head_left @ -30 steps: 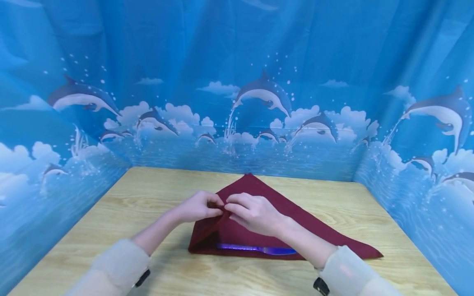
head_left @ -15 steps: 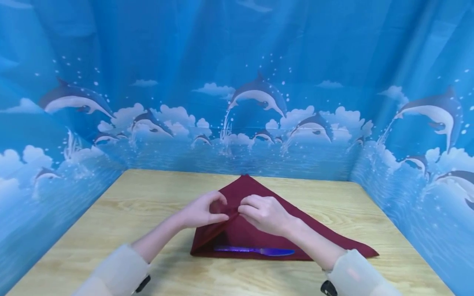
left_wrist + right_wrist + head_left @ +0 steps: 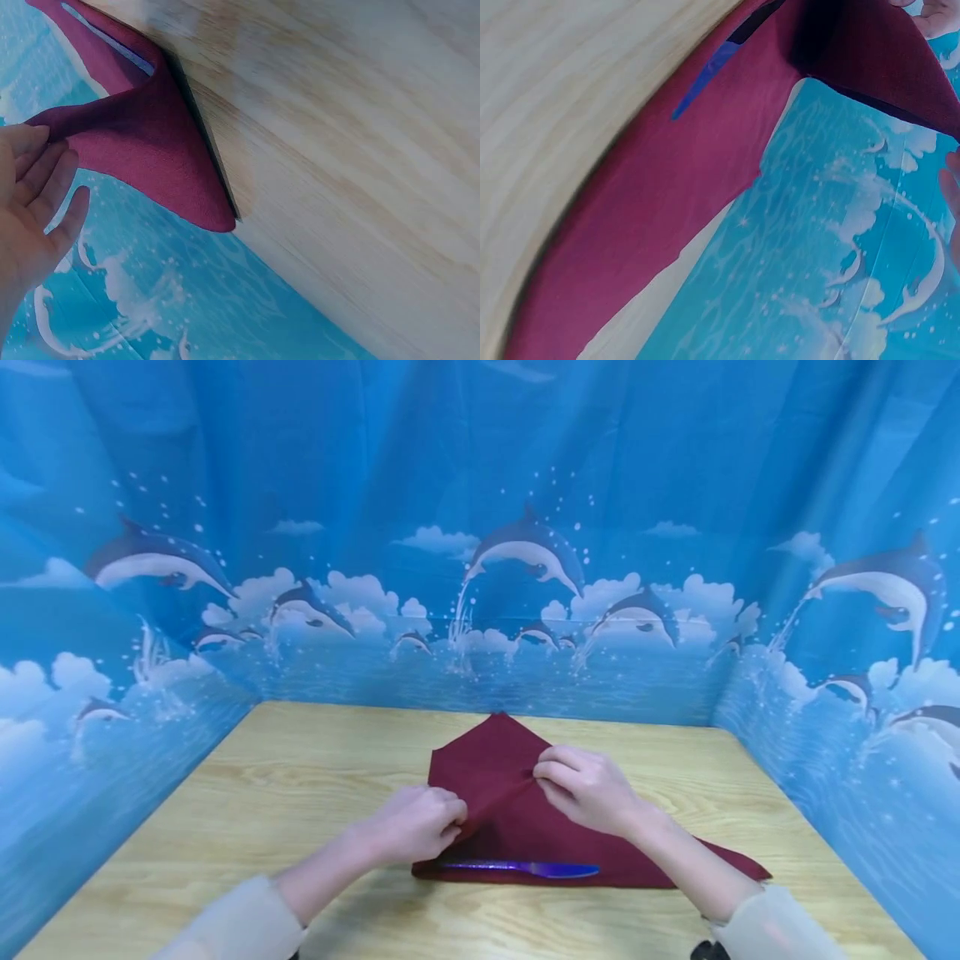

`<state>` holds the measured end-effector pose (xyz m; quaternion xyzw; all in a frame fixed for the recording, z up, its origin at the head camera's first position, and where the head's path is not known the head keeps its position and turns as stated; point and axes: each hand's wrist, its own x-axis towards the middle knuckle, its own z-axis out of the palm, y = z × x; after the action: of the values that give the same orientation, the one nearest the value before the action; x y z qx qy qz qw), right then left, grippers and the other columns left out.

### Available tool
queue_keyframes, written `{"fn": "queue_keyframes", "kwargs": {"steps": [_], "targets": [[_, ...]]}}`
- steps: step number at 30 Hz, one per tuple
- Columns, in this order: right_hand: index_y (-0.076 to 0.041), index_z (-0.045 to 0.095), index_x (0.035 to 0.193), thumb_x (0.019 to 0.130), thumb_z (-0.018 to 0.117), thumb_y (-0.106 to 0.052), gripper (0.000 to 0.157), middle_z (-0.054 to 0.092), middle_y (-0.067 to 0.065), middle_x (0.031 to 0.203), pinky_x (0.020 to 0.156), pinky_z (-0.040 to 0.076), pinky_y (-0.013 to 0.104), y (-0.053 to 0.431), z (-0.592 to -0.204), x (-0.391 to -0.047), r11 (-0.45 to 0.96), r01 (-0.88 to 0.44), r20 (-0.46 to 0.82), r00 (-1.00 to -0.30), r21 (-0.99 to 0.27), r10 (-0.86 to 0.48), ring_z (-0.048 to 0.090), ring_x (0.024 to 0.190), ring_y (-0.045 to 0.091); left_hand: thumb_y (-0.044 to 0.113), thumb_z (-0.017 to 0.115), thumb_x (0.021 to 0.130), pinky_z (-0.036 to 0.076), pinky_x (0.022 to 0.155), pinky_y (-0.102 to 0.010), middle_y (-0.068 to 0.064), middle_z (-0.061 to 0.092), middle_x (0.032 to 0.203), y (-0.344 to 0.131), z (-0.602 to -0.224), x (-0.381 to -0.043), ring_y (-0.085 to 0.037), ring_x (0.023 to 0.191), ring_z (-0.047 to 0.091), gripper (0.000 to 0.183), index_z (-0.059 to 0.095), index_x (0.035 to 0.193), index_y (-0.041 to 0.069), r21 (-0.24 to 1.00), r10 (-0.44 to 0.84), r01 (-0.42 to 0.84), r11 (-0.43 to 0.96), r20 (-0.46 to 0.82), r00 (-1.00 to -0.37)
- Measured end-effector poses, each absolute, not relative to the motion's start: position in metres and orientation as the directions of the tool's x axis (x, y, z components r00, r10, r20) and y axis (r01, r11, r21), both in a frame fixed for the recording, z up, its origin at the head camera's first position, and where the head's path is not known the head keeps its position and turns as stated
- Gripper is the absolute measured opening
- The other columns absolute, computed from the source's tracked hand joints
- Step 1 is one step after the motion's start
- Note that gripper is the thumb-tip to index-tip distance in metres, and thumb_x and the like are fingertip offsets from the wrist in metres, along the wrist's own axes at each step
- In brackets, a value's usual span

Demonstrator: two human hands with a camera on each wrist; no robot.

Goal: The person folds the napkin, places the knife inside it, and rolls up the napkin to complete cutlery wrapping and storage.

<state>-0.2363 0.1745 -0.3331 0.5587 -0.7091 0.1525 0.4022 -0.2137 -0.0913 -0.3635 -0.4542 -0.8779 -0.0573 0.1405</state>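
A dark red cloth napkin lies folded on the table, with its left side lifted and drawn rightward. My right hand pinches the lifted corner above the napkin's middle. Lower on the left, my left hand holds the flap's folded edge; the left wrist view shows this hand with thumb and fingers on the cloth. A shiny blue-purple knife rests on the napkin along its front edge, blade to the right. The flap covers part of its handle in the right wrist view, where the blade shows.
The light wooden table extends around the napkin on all sides. A blue curtain printed with dolphins and clouds hangs along the back, left and right of the table.
My right hand has moved right, drawing the napkin's corner with it. My left hand has moved down toward the front, its fingers closing from a wider curve. The knife stays in place.
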Motion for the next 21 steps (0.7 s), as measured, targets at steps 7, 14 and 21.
{"fn": "queue_keyframes", "kwargs": {"steps": [7, 14, 21], "targets": [[-0.007, 0.065, 0.08, 0.092, 0.046, -0.014, 0.023, 0.06, 0.001, 0.084, 0.058, 0.05, 0.026, 0.203, -0.342, -0.228, 0.367, -0.894, 0.738, -0.065, 0.255, -0.672, 0.059, 0.072, 0.015, 0.016, 0.068, 0.08, 0.038, 0.054, -0.02, 0.009, 0.056, 0.069, -0.069, -0.368, -0.216, -0.008, 0.065, 0.055, 0.009, 0.063, 0.073, 0.018, -0.177, 0.841, 0.852, 0.493, 0.347, -0.414], [-0.01, 0.063, 0.079, 0.093, 0.043, -0.016, 0.025, 0.059, -0.002, 0.083, 0.058, 0.048, 0.024, 0.232, -0.355, -0.222, 0.398, -0.881, 0.708, -0.109, 0.257, -0.698, 0.058, 0.069, 0.012, 0.021, 0.067, 0.082, 0.03, 0.049, -0.018, 0.011, 0.054, 0.068, -0.047, -0.379, -0.218, -0.006, 0.064, 0.055, 0.011, 0.062, 0.072, 0.021, -0.19, 0.866, 0.87, 0.455, 0.32, -0.384], [-0.011, 0.063, 0.078, 0.091, 0.049, -0.015, 0.02, 0.058, -0.005, 0.081, 0.054, 0.047, 0.02, 0.252, -0.369, -0.215, 0.434, -0.882, 0.616, -0.242, 0.181, -0.75, 0.058, 0.067, 0.007, 0.022, 0.069, 0.082, 0.034, 0.052, -0.019, 0.012, 0.055, 0.07, -0.047, -0.384, -0.22, -0.002, 0.068, 0.056, 0.01, 0.064, 0.073, 0.021, -0.078, 0.879, 0.885, 0.459, 0.183, -0.44]]}}
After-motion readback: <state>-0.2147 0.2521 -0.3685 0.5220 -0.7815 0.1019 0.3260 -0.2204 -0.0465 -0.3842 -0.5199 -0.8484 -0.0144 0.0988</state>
